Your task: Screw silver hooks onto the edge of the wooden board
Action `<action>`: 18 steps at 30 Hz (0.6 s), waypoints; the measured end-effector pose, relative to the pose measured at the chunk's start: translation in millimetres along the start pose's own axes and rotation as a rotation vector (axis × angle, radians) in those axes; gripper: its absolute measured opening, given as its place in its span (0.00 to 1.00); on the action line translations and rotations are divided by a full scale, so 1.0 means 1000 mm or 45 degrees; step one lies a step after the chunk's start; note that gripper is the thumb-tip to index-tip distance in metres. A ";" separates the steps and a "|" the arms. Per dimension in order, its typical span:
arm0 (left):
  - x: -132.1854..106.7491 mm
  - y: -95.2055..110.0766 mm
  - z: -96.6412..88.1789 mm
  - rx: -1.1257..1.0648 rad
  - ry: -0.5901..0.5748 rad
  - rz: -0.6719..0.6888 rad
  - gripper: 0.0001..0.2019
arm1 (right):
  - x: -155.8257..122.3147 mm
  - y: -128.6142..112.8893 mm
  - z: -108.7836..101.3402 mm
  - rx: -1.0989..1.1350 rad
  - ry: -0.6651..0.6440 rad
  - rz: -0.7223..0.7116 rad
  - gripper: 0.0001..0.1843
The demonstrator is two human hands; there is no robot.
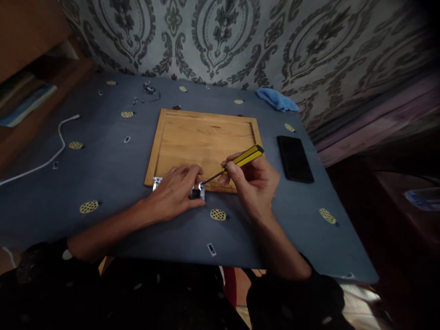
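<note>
A wooden panel (206,137) with a raised frame lies flat on a grey-blue table (113,183). My right hand (256,183) is closed round a yellow-and-black screwdriver (240,160), its tip down at the panel's near edge. My left hand (177,192) lies curled over a small metal fitting (199,191) at that same edge, fingers pressing it in place. The tip of the screwdriver meets the fitting beside my left fingertips. A second bit of metal (157,181) shows at the panel's near left corner.
A black phone (294,158) lies right of the panel. A blue cloth (277,99) sits at the far right by the patterned wall. A white cable (51,156) runs along the left side. Small metal parts (148,91) lie scattered at the far edge.
</note>
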State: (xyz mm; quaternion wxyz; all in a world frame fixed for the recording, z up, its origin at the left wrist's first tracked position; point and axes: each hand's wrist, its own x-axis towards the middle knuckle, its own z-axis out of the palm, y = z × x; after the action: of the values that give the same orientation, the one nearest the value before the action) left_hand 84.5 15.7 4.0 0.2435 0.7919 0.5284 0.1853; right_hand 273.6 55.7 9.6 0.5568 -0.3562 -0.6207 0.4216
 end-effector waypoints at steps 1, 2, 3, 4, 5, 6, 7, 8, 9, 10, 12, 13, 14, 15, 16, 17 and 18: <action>0.000 0.000 0.000 0.004 0.002 0.002 0.26 | 0.000 0.001 0.000 -0.018 -0.005 0.001 0.15; 0.000 0.001 0.000 0.008 0.004 0.004 0.26 | 0.000 0.001 0.000 -0.040 -0.007 0.000 0.16; 0.000 0.001 0.000 0.010 0.004 0.004 0.26 | 0.000 0.002 0.000 -0.063 -0.009 -0.001 0.16; 0.000 0.001 -0.001 0.010 0.001 0.003 0.26 | -0.001 0.002 0.000 -0.081 -0.011 -0.004 0.17; 0.000 0.001 -0.001 0.009 -0.002 0.000 0.26 | -0.001 0.003 0.001 -0.094 -0.012 -0.009 0.17; 0.000 0.002 -0.001 0.007 -0.006 -0.004 0.26 | -0.001 0.003 0.001 -0.103 -0.015 -0.013 0.16; 0.001 0.002 -0.001 0.004 -0.011 -0.009 0.26 | -0.001 0.004 0.001 -0.108 -0.020 -0.015 0.16; 0.001 0.002 -0.001 0.001 -0.014 -0.012 0.26 | -0.001 0.004 0.001 -0.110 -0.025 -0.015 0.16; 0.001 0.001 -0.001 -0.001 -0.016 -0.013 0.26 | -0.001 0.004 0.001 -0.108 -0.031 -0.013 0.16; 0.001 0.001 0.000 -0.001 -0.018 -0.013 0.26 | 0.000 0.004 0.001 -0.102 -0.037 -0.012 0.15; 0.001 0.001 0.000 -0.001 -0.015 -0.009 0.26 | 0.000 0.003 0.001 -0.081 -0.047 -0.009 0.14; 0.001 0.000 0.000 -0.002 -0.011 -0.006 0.26 | 0.000 0.002 0.001 -0.070 -0.048 -0.006 0.14; 0.001 0.000 0.001 -0.004 -0.009 -0.005 0.26 | 0.000 0.001 0.001 -0.064 -0.049 0.003 0.14; 0.001 0.000 0.001 -0.006 -0.010 -0.005 0.26 | 0.000 0.000 0.001 -0.059 -0.051 0.015 0.15; 0.001 0.000 0.000 -0.009 -0.011 -0.006 0.26 | 0.001 -0.001 0.001 -0.057 -0.053 0.031 0.15; 0.001 0.000 0.000 -0.009 -0.012 -0.008 0.25 | 0.001 -0.002 0.001 -0.054 -0.059 0.049 0.15; 0.001 0.001 0.000 -0.006 -0.014 -0.011 0.26 | 0.001 -0.002 0.001 -0.045 -0.065 0.063 0.15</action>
State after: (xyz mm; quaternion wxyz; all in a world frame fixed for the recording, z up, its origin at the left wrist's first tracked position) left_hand 85.4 16.7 4.8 0.2492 0.7900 0.5300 0.1812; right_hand 272.7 55.7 12.2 0.5239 -0.3703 -0.6331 0.4332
